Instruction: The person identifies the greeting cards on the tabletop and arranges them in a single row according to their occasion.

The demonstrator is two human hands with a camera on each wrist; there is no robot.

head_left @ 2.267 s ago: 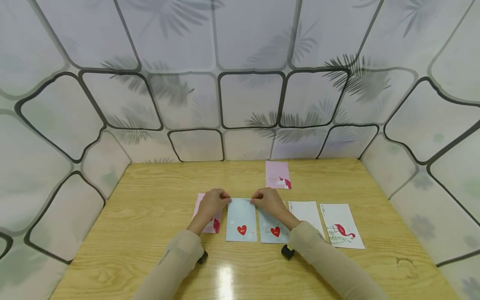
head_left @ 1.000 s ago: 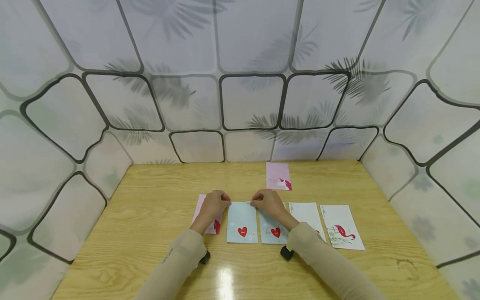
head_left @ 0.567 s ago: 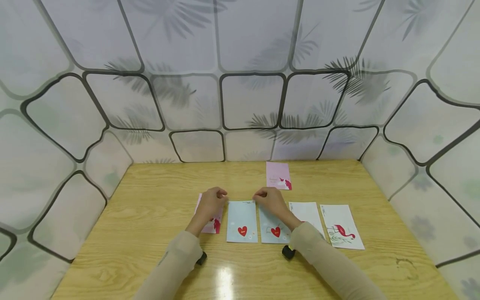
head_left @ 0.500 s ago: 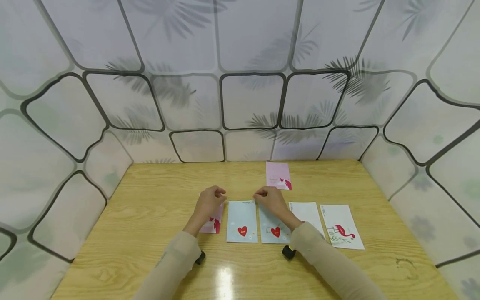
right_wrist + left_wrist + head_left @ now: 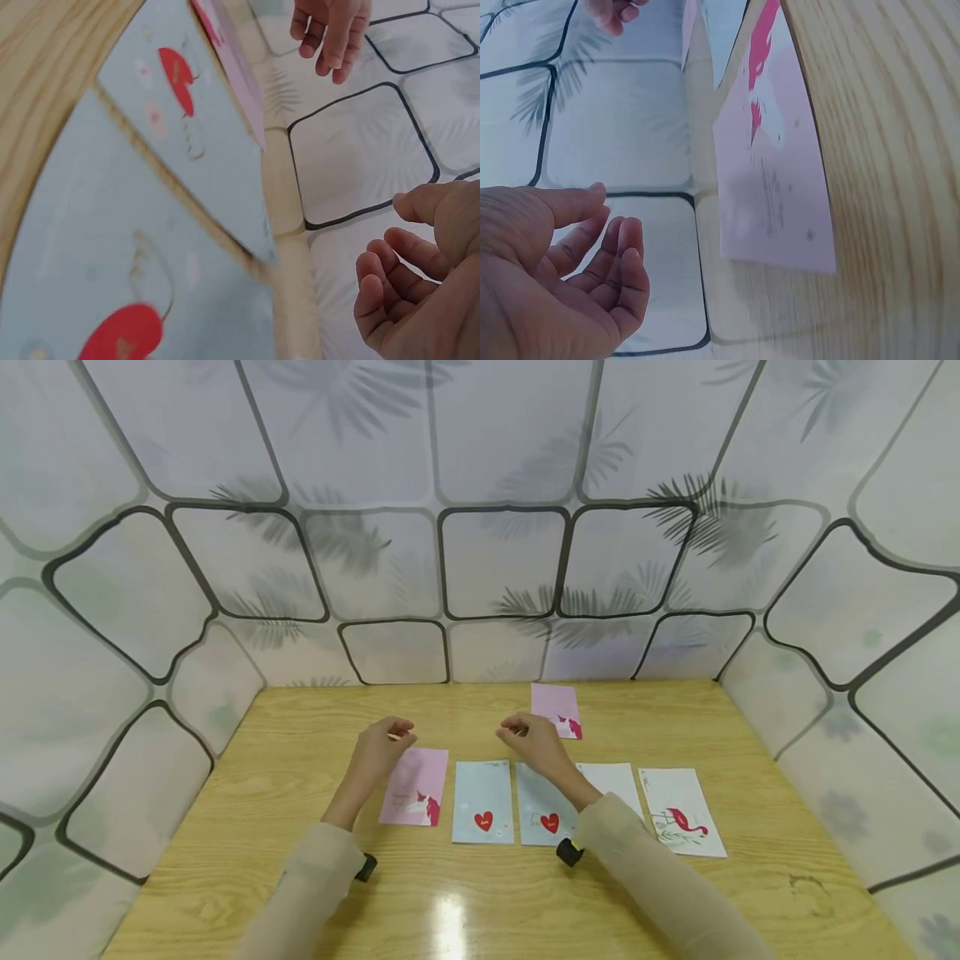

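The pale blue paper card with a red heart (image 5: 483, 801) lay flat on the wooden surface (image 5: 262, 827), in a row between a pink card (image 5: 415, 786) and a second blue heart card (image 5: 542, 806). Placing looked finished. Your left hand (image 5: 380, 746) and right hand (image 5: 529, 742) hovered above it, fingers loose, gripping nothing.

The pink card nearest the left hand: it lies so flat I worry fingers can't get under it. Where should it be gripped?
Judging by its pose, take the pink card at its far short edge, nearest the left hand. It lies flat on the table, so slide and pinch there.
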